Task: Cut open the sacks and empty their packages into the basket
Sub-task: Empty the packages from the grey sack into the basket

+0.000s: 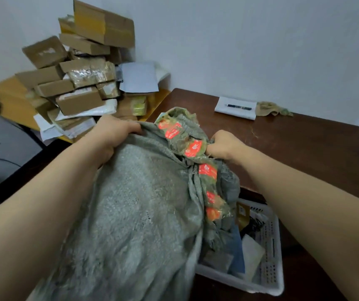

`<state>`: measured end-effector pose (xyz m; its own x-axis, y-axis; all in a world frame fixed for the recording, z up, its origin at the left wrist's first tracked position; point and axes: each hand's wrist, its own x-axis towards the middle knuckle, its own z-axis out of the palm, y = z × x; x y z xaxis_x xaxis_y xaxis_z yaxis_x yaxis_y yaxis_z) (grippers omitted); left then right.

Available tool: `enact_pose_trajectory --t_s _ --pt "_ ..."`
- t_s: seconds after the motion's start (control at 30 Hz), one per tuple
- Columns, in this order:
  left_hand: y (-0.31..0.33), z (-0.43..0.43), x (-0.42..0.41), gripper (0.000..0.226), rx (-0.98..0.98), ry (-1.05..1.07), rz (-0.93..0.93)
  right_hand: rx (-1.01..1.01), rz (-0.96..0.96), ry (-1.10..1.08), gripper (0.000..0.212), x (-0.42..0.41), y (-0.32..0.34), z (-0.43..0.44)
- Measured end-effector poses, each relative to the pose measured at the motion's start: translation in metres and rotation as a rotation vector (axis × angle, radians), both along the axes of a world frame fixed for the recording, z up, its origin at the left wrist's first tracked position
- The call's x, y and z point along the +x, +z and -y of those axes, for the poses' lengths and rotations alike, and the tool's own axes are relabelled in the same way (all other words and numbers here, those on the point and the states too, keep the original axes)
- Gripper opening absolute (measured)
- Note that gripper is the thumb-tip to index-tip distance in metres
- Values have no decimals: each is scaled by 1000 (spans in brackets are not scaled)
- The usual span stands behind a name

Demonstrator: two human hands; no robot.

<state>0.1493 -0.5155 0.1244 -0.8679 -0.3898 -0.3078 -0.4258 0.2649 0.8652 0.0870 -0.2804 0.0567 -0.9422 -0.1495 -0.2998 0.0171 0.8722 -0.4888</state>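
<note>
Grey-green woven sack [135, 209], coarse and fuzzy, fills the middle of the view. It is bunched at the top and drapes down in a broad slack sheet over the left end of the basket. Beyond it lies a dark brown wooden table [304, 148], smooth and square-cornered, set against a pale wall. Off to the left is a loose heap of cardboard boxes [80, 79], flat and brown, some wrapped in shiny clear tape, with white mailers wedged between them. Low on the right sits the white plastic basket [272, 268], rectangular with perforated walls, and flat packages [250, 253] in grey, blue, white and yellow lie jumbled inside. Now the hands: the left hand [113, 137] is up at the sack's top edge, fingers curled tight over a fistful of weave, arm stretched forward. The right hand [224, 146] is clenched on the gathered fabric right beside a crinkled tape strip [206, 172] with red labels, knuckles up. Far back on the table rests a white notepad [235, 112]. Just right of it is a frayed scrap of sacking [272, 108], and a slim blue pen [238, 106] lies across the pad.
</note>
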Motion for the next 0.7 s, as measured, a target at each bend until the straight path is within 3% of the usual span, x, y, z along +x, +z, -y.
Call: enact_pose_trajectory --t_s 0.1,0.23,0.33,0.47,0.6,0.7 --pt "0 4 -23 20 8 -92 3 31 15 -37 43 -9 6 6" --pt "-33 10 -34 35 41 -238 135 127 128 -139 30 5 -13 9" --pt "-63 13 -33 31 87 -309 248 139 194 -224 22 26 -37 15" --pt "-97 25 -30 32 172 -370 372 39 269 -324 23 52 -80 23" --pt "-131 35 -27 47 199 -379 453 -103 266 -426 15 75 -118 21" --pt "-161 31 -26 53 234 -376 503 -92 296 -459 20 89 -150 17"
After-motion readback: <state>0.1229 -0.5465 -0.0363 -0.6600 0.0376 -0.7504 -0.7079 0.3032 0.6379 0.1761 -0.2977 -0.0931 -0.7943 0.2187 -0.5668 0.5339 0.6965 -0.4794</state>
